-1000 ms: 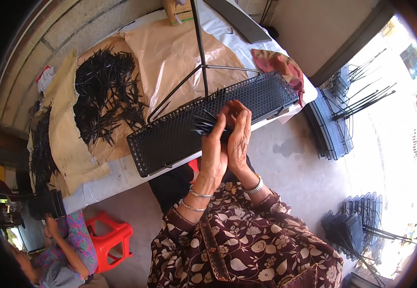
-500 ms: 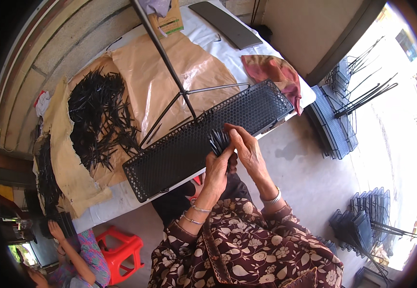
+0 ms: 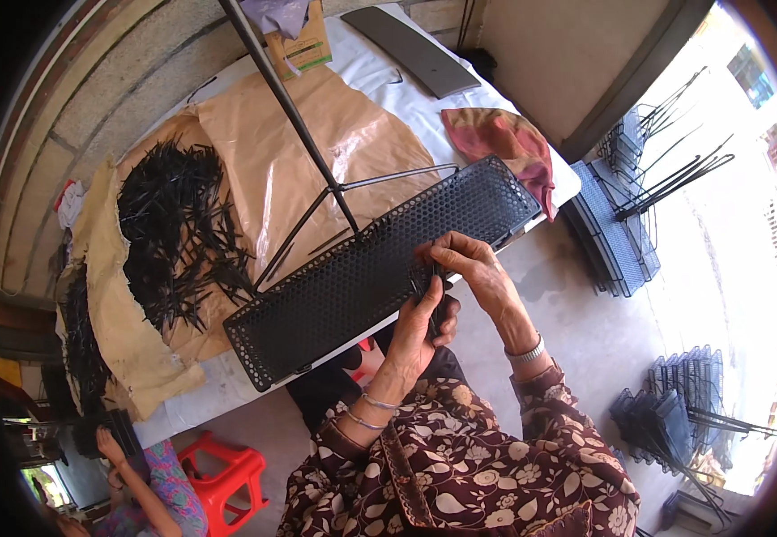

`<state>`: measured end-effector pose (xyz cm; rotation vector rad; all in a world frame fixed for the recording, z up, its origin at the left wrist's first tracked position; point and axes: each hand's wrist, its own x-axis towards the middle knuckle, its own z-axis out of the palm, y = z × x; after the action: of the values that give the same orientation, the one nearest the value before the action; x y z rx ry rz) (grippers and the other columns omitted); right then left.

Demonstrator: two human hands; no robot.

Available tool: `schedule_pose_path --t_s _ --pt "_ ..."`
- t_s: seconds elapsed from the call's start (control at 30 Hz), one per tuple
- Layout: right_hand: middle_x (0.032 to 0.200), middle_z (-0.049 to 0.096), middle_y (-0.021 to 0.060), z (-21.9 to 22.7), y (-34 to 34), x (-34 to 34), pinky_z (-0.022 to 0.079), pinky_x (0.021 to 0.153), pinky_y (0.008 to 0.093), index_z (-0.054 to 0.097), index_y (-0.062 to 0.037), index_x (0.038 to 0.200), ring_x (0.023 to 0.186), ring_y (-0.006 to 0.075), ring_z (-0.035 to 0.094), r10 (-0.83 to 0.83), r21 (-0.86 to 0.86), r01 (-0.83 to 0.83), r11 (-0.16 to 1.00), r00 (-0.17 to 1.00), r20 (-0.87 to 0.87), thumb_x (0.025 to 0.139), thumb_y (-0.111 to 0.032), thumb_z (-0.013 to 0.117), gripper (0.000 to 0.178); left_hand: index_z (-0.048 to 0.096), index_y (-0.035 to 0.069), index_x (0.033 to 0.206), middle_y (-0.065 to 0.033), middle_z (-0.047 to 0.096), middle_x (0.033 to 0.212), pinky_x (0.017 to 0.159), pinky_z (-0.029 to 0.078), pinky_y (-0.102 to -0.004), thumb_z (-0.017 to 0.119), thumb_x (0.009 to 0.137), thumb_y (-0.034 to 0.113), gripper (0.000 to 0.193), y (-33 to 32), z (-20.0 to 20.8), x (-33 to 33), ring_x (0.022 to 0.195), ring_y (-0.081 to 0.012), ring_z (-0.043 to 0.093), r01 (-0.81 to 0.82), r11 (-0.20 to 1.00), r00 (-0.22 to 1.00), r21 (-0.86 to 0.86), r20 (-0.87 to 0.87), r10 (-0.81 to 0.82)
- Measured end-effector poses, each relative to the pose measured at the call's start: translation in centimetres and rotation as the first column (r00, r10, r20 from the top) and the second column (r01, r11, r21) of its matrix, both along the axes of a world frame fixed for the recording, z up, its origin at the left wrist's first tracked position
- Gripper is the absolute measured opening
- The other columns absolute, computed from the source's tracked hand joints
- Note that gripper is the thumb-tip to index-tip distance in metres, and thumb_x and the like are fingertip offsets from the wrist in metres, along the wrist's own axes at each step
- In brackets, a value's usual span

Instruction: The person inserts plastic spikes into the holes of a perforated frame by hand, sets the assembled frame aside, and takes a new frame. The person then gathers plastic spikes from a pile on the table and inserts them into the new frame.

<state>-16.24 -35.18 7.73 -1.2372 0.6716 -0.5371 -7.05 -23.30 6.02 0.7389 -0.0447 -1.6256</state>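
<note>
A bundle of thin black pointed strips [image 3: 419,285] is gripped in my left hand [image 3: 418,333], its fingers wrapped round the lower part. My right hand [image 3: 476,270] is at the top of the bundle, thumb and fingers pinched together; what they hold is too small and dark to make out. Both hands are over the near edge of a long black perforated metal panel [image 3: 321,309], which lies slantwise along the table edge. A black rod stand [image 3: 292,98] with two splayed braces rises from the panel's far side.
On brown paper [image 3: 317,125] at left lies a heap of similar black strips [image 3: 174,210]. A red patterned cloth [image 3: 505,148] and a grey curved plate [image 3: 411,49] are farther back. Black mesh racks [image 3: 617,224] stand at right. A red stool [image 3: 227,474] and another person's arm [image 3: 142,488] are lower left.
My right hand has moved slightly right and down, and my left hand has tilted the bundle, so fewer strips show. The whole view has shifted a little.
</note>
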Motion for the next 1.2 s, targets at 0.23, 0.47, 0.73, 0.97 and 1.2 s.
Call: schedule_pose_path --t_s 0.23,0.47,0.73,0.97,1.2 --pt "0.103 0.067 0.0047 0.8 -0.1 1.4 0.044 0.093 0.0272 0.064 -0.0008 0.091 0.1 0.0109 0.058 0.044 -0.109 -0.053 0.993 0.996 -0.083 0.092 -0.019 0.062 0.018 0.055 0.009 0.088 0.0018 0.052 0.066 0.042 0.03 -0.0191 0.069 0.089 0.028 0.024 0.9 -0.3 1.5 0.054 -0.0059 0.047 -0.134 0.99 0.958 0.044 0.26 0.118" --pt "0.098 0.066 0.0033 0.9 -0.5 2.3 0.044 0.089 0.0258 0.064 0.0008 0.092 0.095 0.0098 0.058 0.054 -0.235 -0.104 0.966 0.976 -0.21 0.092 -0.02 0.062 0.021 0.056 0.01 0.085 0.0025 0.052 0.065 0.042 0.029 -0.0186 0.07 0.088 0.028 0.023 1.5 -0.6 1.8 0.052 -0.005 0.045 -0.177 0.981 0.956 0.076 0.25 0.153" --pt "0.08 0.064 0.0046 0.1 -1.6 4.9 0.047 0.063 0.0232 0.057 0.0013 0.094 0.068 0.0092 0.059 -0.403 -0.565 0.333 0.755 0.915 0.0 0.093 -0.009 0.059 0.01 0.062 0.007 0.089 0.0018 0.054 0.067 0.045 0.03 -0.019 0.069 0.089 0.027 0.021 2.6 -2.3 2.4 0.053 -0.0044 0.041 -0.133 0.987 0.973 0.084 0.201 0.114" --pt "0.08 0.067 0.009 -2.3 -3.4 7.3 0.051 0.065 0.0283 0.054 0.0005 0.094 0.071 0.0147 0.068 -0.454 -0.837 0.285 0.467 0.889 0.049 0.091 -0.006 0.061 0.01 0.066 0.004 0.102 -0.0006 0.059 0.071 0.05 0.035 -0.021 0.067 0.09 0.026 0.025 2.9 -1.1 2.3 0.061 -0.0085 0.049 -0.191 0.98 0.972 0.061 0.152 0.18" --pt "0.083 0.065 0.0121 -2.8 -2.3 7.7 0.05 0.067 0.0348 0.058 -0.0034 0.092 0.077 0.0284 0.066 -0.437 -0.92 0.116 0.375 0.897 -0.066 0.088 -0.008 0.063 0.008 0.065 0.003 0.101 -0.0021 0.061 0.073 0.047 0.034 -0.0207 0.068 0.09 0.027 0.026 3.1 -1.7 2.7 0.06 -0.0085 0.051 -0.235 0.967 0.968 0.096 0.113 0.224"
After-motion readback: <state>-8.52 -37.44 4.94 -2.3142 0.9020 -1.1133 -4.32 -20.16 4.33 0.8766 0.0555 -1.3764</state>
